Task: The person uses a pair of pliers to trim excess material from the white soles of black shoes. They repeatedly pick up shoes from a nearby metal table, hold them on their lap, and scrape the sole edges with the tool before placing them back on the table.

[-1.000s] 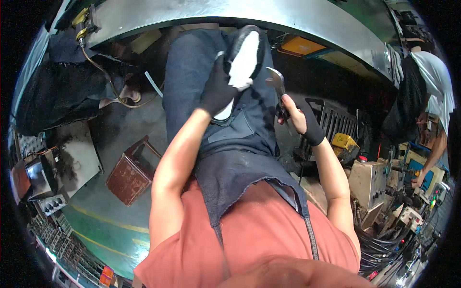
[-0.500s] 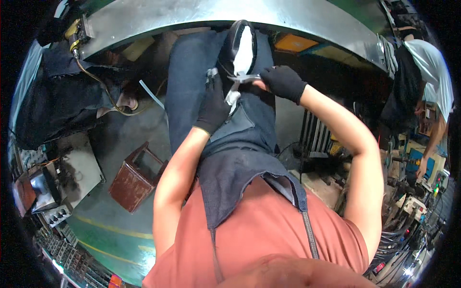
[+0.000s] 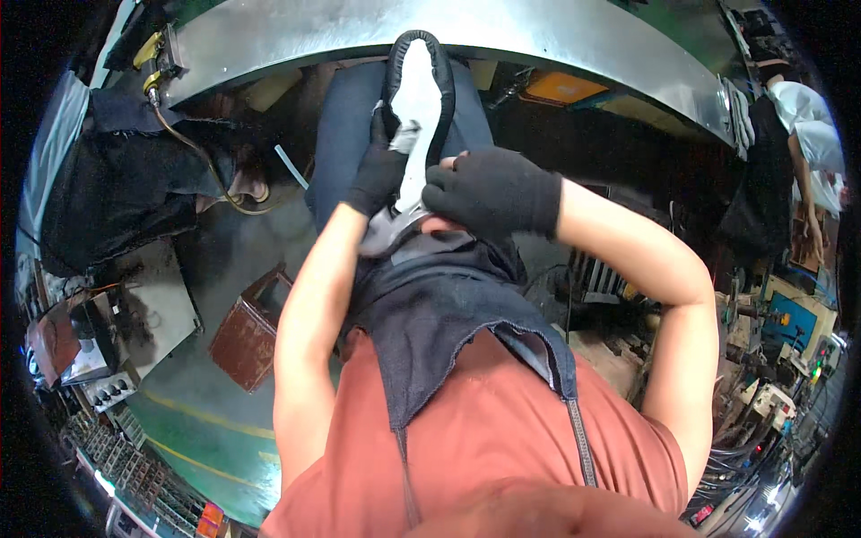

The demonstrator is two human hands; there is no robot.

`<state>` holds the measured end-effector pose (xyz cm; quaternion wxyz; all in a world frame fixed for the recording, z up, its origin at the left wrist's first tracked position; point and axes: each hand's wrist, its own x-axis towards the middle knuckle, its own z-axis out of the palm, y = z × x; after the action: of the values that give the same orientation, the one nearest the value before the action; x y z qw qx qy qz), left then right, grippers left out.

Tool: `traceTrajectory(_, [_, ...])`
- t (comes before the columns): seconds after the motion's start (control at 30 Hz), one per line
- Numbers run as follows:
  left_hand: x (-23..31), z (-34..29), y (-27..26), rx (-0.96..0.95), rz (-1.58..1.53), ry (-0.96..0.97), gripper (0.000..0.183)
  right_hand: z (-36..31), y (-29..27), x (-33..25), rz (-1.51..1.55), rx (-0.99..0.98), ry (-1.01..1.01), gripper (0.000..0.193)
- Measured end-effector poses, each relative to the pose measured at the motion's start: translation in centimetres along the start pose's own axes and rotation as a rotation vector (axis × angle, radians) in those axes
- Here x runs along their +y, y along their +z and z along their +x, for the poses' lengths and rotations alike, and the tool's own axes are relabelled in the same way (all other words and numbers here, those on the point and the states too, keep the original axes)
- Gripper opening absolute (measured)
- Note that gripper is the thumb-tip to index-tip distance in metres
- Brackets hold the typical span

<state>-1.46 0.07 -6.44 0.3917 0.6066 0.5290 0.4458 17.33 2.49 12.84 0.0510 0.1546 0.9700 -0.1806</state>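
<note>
A black shoe upper (image 3: pixel 443 72) with a white sole-side face (image 3: pixel 416 85) lies bottom up over my lap, toe pointing away from me. My left hand (image 3: pixel 380 175), in a black glove with silvery wrapping on a fingertip, grips the shoe's left side. At the near end, my black-gloved right hand (image 3: pixel 491 190) is closed on metal pincers (image 3: pixel 414 215), mostly hidden by its fingers. A blurred grey piece (image 3: pixel 384 233) sits beside the pincers, below my left wrist; I cannot tell what it is.
A curved metal bench (image 3: pixel 359 25) runs across the far side, with a yellow hose-fed tool (image 3: pixel 151 63) at its left end. A brown stool (image 3: pixel 247 336) stands on the floor at left. Another person (image 3: pixel 807 134) is at the right, near machinery (image 3: pixel 771 386).
The shoe has turned so its white face points up more fully and has shifted left. My right hand and the pincers have come nearer to me, from mid-shoe to its near end.
</note>
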Motion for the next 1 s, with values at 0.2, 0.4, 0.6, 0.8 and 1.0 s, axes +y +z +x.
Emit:
traceTrajectory(0.2, [0.2,0.1,0.6,-0.061,-0.342,-0.092,0.094,-4.9,4.7,5.8,0.713,0.057,0.631,0.044])
traceTrajectory(0.4, [6.8,-1.3,1.3,-0.043,0.196,-0.048,0.112,-2.6,0.5,4.9,0.344,-0.003,0.555,0.041])
traceTrajectory(0.6, [7.1,2.1,0.4,-0.142,-0.532,-0.288,0.047,-4.7,6.8,7.2,0.177,0.429,0.494,0.043])
traceTrajectory(0.8, [5.9,4.1,4.0,0.185,0.08,-0.149,0.06,-7.6,1.1,9.3,0.537,-0.061,0.564,0.056])
traceTrajectory(1.0, [9.0,5.4,-0.1,-0.124,-0.034,-0.162,0.065,-4.2,-3.3,1.9,0.004,0.112,0.165,0.038])
